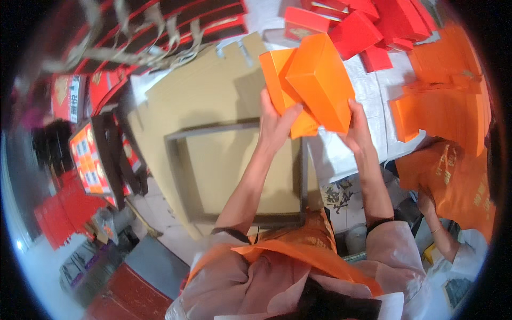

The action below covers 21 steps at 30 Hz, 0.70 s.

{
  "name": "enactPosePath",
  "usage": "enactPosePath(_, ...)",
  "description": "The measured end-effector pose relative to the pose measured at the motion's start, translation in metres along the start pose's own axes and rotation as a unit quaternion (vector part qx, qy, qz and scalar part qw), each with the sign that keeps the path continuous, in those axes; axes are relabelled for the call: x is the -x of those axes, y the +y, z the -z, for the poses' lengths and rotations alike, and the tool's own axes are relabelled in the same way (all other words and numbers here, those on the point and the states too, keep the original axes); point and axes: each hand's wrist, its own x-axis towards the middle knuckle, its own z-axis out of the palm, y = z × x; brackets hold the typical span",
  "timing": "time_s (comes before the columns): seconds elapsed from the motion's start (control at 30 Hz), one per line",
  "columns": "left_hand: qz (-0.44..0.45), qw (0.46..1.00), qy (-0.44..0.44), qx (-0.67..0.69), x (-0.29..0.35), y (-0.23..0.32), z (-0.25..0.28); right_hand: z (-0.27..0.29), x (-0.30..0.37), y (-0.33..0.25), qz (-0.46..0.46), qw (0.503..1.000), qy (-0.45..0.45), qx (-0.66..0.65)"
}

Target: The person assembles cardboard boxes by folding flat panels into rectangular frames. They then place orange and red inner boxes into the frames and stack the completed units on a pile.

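Above the far right corner of a dark grey rectangular frame [237,218], I hold two folded orange paper boxes pressed together. My left hand [277,121] is closed on the left orange box [274,69], thumb across its near end. My right hand [358,128] grips the near right side of the right orange box [320,82], which tilts over the left one. Part of the fingers of both hands is hidden behind the boxes. The frame lies on a sheet of brown cardboard [234,165].
Red boxes [389,26] are piled at the far right. Orange folded pieces [442,109] are stacked on the right, with a co-worker's hand [426,202] by orange printed sheets [453,176]. Dark and red bags with fabric handles [154,32] line the far left. A patterned bag [93,160] stands left.
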Motion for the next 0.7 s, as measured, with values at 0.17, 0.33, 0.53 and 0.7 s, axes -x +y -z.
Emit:
enactPosePath(0.17,-0.1,0.894,0.151,-0.41,0.123,0.035,0.07,-0.055,0.062,0.13,-0.153,0.971,-0.068,-0.172)
enactPosePath(0.33,-0.1,0.755,0.173,-0.625,0.194,0.035,0.096,-0.061,0.069,0.261,-0.174,0.948,-0.098,-0.25)
enactPosePath(0.53,-0.092,0.929,0.059,-0.354,0.233,-0.021,0.13,-0.007,0.131,0.304,-0.103,0.952,-0.074,-0.28)
enactPosePath(0.7,-0.136,0.905,0.15,-0.375,0.253,-0.052,0.201,0.013,0.163,0.282,-0.049,0.98,0.187,-0.051)
